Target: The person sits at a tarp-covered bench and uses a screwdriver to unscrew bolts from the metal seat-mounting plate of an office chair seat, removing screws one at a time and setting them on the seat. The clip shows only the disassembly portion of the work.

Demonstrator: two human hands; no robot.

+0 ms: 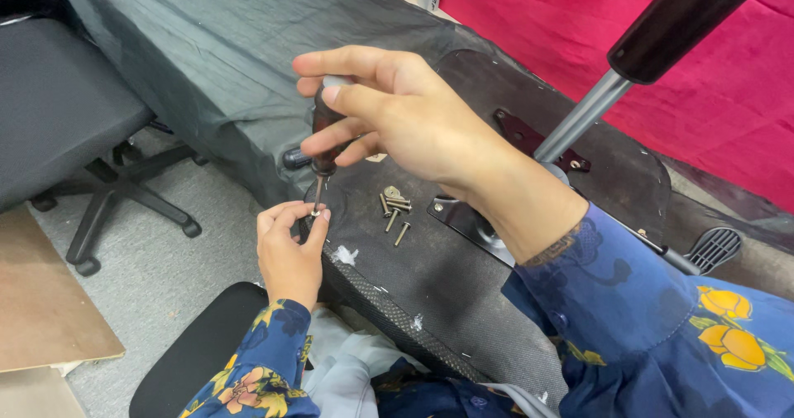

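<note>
On the upturned seat base (447,261), right hand (405,116) grips one screwdriver (324,141), left hand (289,248) pinches its tip beside four loose screws (395,211).

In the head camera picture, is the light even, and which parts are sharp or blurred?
In the head view the light is soft and even, with no hard shadows or glare; the right hand holding the screwdriver and the loose screws on the upturned chair seat are sharp; the gas cylinder near the lens looks slightly soft, and the left hand is clear.
</note>
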